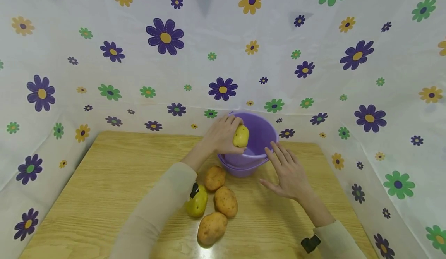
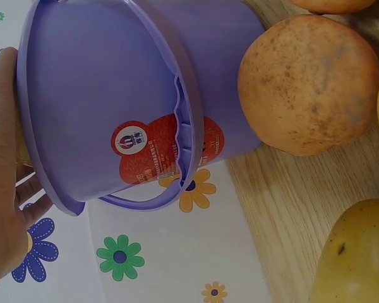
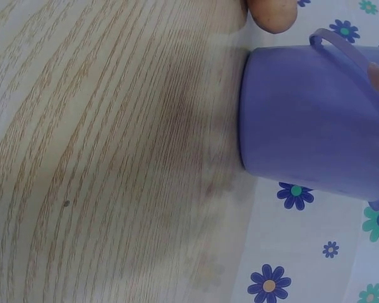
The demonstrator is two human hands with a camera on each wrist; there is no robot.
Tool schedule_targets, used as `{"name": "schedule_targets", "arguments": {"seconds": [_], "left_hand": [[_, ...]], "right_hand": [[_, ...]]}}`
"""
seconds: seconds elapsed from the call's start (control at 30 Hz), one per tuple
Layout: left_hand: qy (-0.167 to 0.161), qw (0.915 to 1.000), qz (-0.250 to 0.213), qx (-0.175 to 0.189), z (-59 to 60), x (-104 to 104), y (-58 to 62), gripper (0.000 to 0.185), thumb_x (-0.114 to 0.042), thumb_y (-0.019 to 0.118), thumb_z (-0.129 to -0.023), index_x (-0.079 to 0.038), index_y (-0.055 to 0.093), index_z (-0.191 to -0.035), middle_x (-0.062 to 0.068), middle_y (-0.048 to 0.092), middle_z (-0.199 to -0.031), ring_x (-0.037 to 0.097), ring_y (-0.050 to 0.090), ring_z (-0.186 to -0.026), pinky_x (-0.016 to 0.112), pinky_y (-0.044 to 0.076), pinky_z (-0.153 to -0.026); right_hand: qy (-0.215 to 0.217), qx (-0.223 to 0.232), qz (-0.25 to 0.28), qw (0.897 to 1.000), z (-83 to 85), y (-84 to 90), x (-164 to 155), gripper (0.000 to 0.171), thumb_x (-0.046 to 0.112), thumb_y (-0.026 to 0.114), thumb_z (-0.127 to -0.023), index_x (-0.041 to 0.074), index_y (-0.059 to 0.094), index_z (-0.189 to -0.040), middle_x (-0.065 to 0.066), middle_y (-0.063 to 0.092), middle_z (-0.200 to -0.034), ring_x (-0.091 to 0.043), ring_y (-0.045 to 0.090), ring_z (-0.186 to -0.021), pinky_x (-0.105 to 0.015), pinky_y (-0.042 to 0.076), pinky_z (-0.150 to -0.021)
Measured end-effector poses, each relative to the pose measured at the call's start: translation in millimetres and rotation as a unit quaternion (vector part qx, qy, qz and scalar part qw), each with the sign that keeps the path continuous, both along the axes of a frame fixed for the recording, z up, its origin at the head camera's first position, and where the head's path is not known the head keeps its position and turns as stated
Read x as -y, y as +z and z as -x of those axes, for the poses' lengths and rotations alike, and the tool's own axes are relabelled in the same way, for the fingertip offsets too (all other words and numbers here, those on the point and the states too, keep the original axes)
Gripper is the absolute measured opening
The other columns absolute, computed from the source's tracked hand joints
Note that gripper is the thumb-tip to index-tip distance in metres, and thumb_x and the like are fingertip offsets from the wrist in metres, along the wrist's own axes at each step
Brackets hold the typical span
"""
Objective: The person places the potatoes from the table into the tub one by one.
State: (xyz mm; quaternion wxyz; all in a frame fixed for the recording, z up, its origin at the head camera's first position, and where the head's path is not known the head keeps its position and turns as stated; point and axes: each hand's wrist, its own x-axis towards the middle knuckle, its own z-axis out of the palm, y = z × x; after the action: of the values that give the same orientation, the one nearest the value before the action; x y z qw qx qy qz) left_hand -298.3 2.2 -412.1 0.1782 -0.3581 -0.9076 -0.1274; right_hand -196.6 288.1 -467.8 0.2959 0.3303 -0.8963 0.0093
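My left hand (image 1: 224,134) grips a yellow pear (image 1: 241,136) above the mouth of a purple bucket (image 1: 240,160). In the left wrist view, the fingers (image 2: 35,205) of that hand show beyond the rim of the bucket (image 2: 101,95), and the pear is mostly hidden. My right hand (image 1: 290,172) has its fingers spread and straight, with the fingertips right at the bucket's right rim. Beside the bucket lie several brown potatoes (image 1: 225,201) and another yellow-green pear (image 1: 196,201), partly covered by the left sleeve.
The bucket stands on a wooden table (image 1: 139,166) near its back edge, its handle (image 2: 153,203) hanging down in front. A white cloth with flowers (image 1: 223,69) hangs behind the table and along both sides.
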Motion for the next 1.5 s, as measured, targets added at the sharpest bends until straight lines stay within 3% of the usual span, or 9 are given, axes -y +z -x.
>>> {"name": "schedule_targets", "arguments": {"seconds": [0.37,0.67,0.9,1.23,1.5], "left_hand": [[0.007,0.9992,0.034,0.02,4.3,-3.2,3.9,0.082,-0.067,0.07,-0.08,-0.01,0.052,-0.136,0.008,0.064,-0.124,0.026,0.059,-0.116,0.04,0.054,-0.103],[0.018,0.9976,0.054,0.041,4.6,-5.3,5.1,0.081,-0.067,0.069,-0.082,-0.012,0.05,-0.137,0.008,0.063,-0.126,0.026,0.059,-0.12,0.041,0.055,-0.103],[0.025,0.9957,0.056,0.07,3.4,-4.4,5.4,0.063,-0.057,0.07,-0.088,-0.013,0.052,-0.13,0.006,0.065,-0.121,0.025,0.058,-0.117,0.041,0.053,-0.097],[0.014,0.9957,0.048,0.077,5.6,-2.4,0.5,0.063,-0.062,0.063,-0.094,-0.013,0.052,-0.134,0.008,0.064,-0.131,0.029,0.059,-0.13,0.044,0.054,-0.105],[0.009,0.9967,0.04,0.07,3.7,0.7,0.0,0.065,-0.065,0.062,-0.095,-0.014,0.055,-0.135,0.008,0.065,-0.134,0.03,0.058,-0.135,0.047,0.052,-0.11]], "right_hand": [[0.0,0.0,-0.002,1.0,0.8,-1.6,-0.2,0.103,0.084,0.026,-0.097,0.004,0.041,-0.16,-0.026,0.047,-0.161,-0.045,0.045,-0.149,-0.062,0.043,-0.117],[0.001,-0.006,-0.002,1.0,0.5,-1.3,-0.2,0.103,0.084,0.023,-0.098,0.003,0.044,-0.158,-0.026,0.049,-0.16,-0.046,0.047,-0.148,-0.062,0.043,-0.117],[-0.001,-0.013,-0.004,1.0,0.6,-0.4,0.2,0.103,0.084,0.024,-0.097,0.004,0.045,-0.158,-0.026,0.05,-0.158,-0.045,0.048,-0.147,-0.061,0.046,-0.115],[0.009,-0.011,0.008,1.0,2.1,-1.6,-1.4,0.101,0.082,0.03,-0.098,0.003,0.045,-0.158,-0.027,0.05,-0.159,-0.048,0.05,-0.145,-0.065,0.048,-0.112],[0.0,-0.009,0.001,1.0,2.3,-0.6,-1.6,0.101,0.083,0.026,-0.098,0.005,0.044,-0.159,-0.025,0.049,-0.16,-0.047,0.049,-0.146,-0.066,0.05,-0.109]]}}
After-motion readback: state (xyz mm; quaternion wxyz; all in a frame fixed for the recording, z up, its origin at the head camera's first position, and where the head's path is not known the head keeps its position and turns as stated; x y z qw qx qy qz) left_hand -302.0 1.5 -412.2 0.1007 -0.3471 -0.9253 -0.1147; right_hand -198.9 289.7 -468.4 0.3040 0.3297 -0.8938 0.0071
